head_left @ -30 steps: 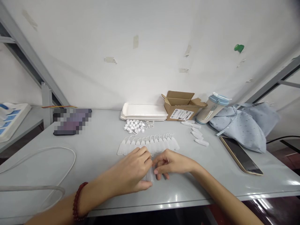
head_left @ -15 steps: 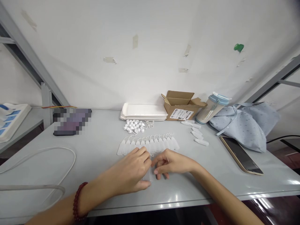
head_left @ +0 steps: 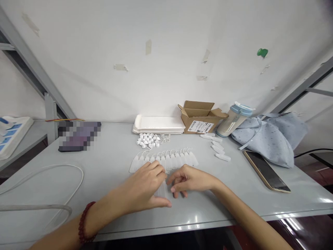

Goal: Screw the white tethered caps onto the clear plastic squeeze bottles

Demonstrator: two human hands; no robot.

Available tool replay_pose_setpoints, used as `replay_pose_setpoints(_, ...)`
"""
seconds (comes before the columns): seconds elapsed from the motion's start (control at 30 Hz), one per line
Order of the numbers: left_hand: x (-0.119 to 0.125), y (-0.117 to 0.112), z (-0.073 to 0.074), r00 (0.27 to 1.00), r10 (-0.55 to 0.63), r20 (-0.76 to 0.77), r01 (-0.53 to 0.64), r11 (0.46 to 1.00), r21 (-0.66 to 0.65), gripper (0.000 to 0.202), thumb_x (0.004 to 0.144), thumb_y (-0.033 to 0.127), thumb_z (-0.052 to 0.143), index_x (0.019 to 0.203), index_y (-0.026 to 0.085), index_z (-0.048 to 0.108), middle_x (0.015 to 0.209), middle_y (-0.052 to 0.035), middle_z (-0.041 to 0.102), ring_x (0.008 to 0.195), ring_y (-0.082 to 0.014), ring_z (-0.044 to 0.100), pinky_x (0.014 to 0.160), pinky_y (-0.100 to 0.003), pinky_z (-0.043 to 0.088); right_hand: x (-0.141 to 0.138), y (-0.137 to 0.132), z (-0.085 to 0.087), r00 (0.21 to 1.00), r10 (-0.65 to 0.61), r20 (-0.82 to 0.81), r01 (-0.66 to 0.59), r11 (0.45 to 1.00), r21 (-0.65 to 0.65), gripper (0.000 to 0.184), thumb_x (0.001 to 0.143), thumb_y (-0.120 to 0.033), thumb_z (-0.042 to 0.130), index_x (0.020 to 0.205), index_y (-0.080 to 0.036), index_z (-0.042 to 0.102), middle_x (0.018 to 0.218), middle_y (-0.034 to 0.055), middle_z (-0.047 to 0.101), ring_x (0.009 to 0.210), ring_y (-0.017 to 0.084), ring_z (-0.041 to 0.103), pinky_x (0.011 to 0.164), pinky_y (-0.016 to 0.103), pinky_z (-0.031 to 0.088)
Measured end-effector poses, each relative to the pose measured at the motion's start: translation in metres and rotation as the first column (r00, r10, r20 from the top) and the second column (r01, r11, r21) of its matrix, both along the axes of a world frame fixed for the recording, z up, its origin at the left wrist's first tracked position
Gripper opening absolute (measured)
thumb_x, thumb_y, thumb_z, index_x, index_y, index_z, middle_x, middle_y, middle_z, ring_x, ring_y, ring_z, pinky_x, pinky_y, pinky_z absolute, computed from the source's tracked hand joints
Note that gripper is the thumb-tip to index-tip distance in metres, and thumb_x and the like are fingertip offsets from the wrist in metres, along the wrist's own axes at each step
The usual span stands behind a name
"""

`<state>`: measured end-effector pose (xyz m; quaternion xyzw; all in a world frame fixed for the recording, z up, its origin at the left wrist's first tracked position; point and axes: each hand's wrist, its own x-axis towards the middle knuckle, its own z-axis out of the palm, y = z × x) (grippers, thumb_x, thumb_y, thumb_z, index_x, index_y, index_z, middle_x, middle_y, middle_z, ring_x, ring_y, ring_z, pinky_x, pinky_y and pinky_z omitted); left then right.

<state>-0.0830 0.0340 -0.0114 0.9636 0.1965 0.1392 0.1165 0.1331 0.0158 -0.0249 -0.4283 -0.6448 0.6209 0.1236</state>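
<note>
On the grey table, my left hand (head_left: 147,184) reaches over some translucent pieces (head_left: 162,190), its thumb stretched away from the bent fingers. The fingers partly cover those pieces, so their exact shape is hard to make out. Close by on the right, my right hand (head_left: 188,182) hovers with loosely curled fingers spread apart and nothing visible in them. Just beyond both hands stands a slanting row of small translucent plastic bottles (head_left: 179,160) with thin white strings at their tops. Behind that row lies a heap of small white caps (head_left: 147,139).
White flat trays (head_left: 161,125) are stacked by the wall, beside an open cardboard box (head_left: 199,119). Several loose bottles (head_left: 218,149) lie right of the row. Farther right are a tumbler (head_left: 232,121), a blue cloth bag (head_left: 270,137) and a phone (head_left: 266,171). A white cable (head_left: 78,184) curls at left.
My left hand has shifted slightly left, and its thumb has swung out away from the translucent pieces. My right hand has hardly moved.
</note>
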Motion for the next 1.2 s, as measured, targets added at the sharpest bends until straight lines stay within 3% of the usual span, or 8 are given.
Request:
replay_pose_setpoints(0.2, 0.0, 0.019, -0.006, 0.967, 0.198, 0.162, -0.196, 0.98, -0.027, 0.014, 0.089, 0.02, 0.047, 0.085, 0.016, 0.059, 0.084, -0.0054, 0.061, 0.085, -0.0202, 0.052, 0.072, -0.034, 0.046, 0.01, 0.005, 0.002, 0.999, -0.037, -0.036, 0.038, 0.999, 0.018, 0.032, 0.078, -0.036, 0.065, 0.098, -0.011, 0.067, 0.071, 0.0044, 0.07, 0.046, 0.006, 0.052, 0.049, 0.02, 0.041)
replay_pose_setpoints(0.43, -0.001, 0.037, -0.015, 0.911, 0.299, 0.283, -0.3, 0.953, -0.04, 0.019, 0.087, 0.013, 0.04, 0.085, 0.016, 0.058, 0.084, -0.0057, 0.062, 0.086, -0.0207, 0.053, 0.073, -0.037, 0.049, 0.048, 0.012, 0.024, 0.962, -0.262, 0.076, 0.244, 0.951, 0.191, 0.025, 0.077, -0.035, 0.062, 0.088, -0.013, 0.066, 0.071, 0.005, 0.07, 0.047, 0.009, 0.054, 0.045, 0.021, 0.036)
replay_pose_setpoints(0.53, -0.002, 0.04, -0.017, 0.893, 0.313, 0.323, -0.317, 0.948, -0.04, 0.019, 0.087, 0.013, 0.04, 0.086, 0.016, 0.059, 0.086, -0.0061, 0.062, 0.089, -0.0212, 0.053, 0.075, -0.038, 0.05, 0.071, 0.014, 0.03, 0.857, -0.477, 0.197, 0.362, 0.828, 0.429, 0.02, 0.079, -0.031, 0.055, 0.083, -0.013, 0.064, 0.07, 0.0049, 0.068, 0.052, 0.012, 0.056, 0.048, 0.023, 0.038)
replay_pose_setpoints(0.63, -0.003, 0.044, -0.02, 0.895, 0.306, 0.323, -0.312, 0.949, -0.035, 0.02, 0.087, 0.015, 0.04, 0.091, 0.015, 0.06, 0.09, -0.0077, 0.062, 0.093, -0.0224, 0.052, 0.077, -0.039, 0.049, 0.093, 0.018, 0.027, 0.611, -0.74, 0.281, 0.38, 0.585, 0.716, 0.015, 0.078, -0.021, 0.049, 0.074, -0.014, 0.062, 0.068, 0.0054, 0.066, 0.055, 0.014, 0.056, 0.056, 0.026, 0.04)
replay_pose_setpoints(0.73, 0.0, 0.054, -0.022, 0.897, 0.329, 0.295, -0.343, 0.939, -0.004, 0.021, 0.087, 0.019, 0.043, 0.096, 0.016, 0.062, 0.106, -0.0095, 0.061, 0.107, -0.0264, 0.046, 0.083, -0.044, 0.047, 0.114, 0.02, 0.021, 0.42, -0.836, 0.352, 0.31, 0.497, 0.811, 0.014, 0.072, -0.014, 0.05, 0.075, -0.014, 0.064, 0.072, 0.0066, 0.067, 0.065, 0.017, 0.059, 0.061, 0.026, 0.04)
replay_pose_setpoints(0.83, 0.008, 0.072, -0.021, 0.913, 0.351, 0.207, -0.362, 0.932, 0.015, 0.023, 0.086, 0.023, 0.046, 0.098, 0.017, 0.064, 0.12, -0.0077, 0.058, 0.115, -0.029, 0.04, 0.094, -0.049, 0.039, 0.129, 0.019, 0.016, 0.307, -0.849, 0.429, 0.276, 0.511, 0.814, 0.019, 0.067, -0.011, 0.052, 0.079, -0.014, 0.066, 0.08, 0.0081, 0.067, 0.074, 0.02, 0.06, 0.061, 0.025, 0.039)
replay_pose_setpoints(0.97, 0.029, 0.097, -0.019, 0.947, 0.321, 0.033, -0.321, 0.946, 0.03, 0.028, 0.085, 0.022, 0.044, 0.102, 0.02, 0.066, 0.123, -0.0056, 0.058, 0.115, -0.0292, 0.043, 0.095, -0.048, 0.037, 0.139, 0.015, 0.015, 0.298, -0.833, 0.466, 0.292, 0.545, 0.786, 0.022, 0.066, -0.01, 0.054, 0.084, -0.015, 0.067, 0.08, 0.007, 0.066, 0.076, 0.02, 0.06, 0.062, 0.024, 0.039)
replay_pose_setpoints(1.2, 0.054, 0.112, -0.019, 0.962, 0.273, -0.016, -0.271, 0.958, 0.09, 0.025, 0.082, 0.021, 0.046, 0.087, 0.014, 0.069, 0.099, -0.0124, 0.067, 0.1, -0.0309, 0.053, 0.085, -0.046, 0.043, 0.145, 0.013, 0.014, 0.182, -0.747, 0.639, 0.229, 0.664, 0.711, 0.025, 0.067, -0.012, 0.059, 0.091, -0.016, 0.064, 0.093, 0.0077, 0.067, 0.082, 0.02, 0.062, 0.058, 0.023, 0.037)
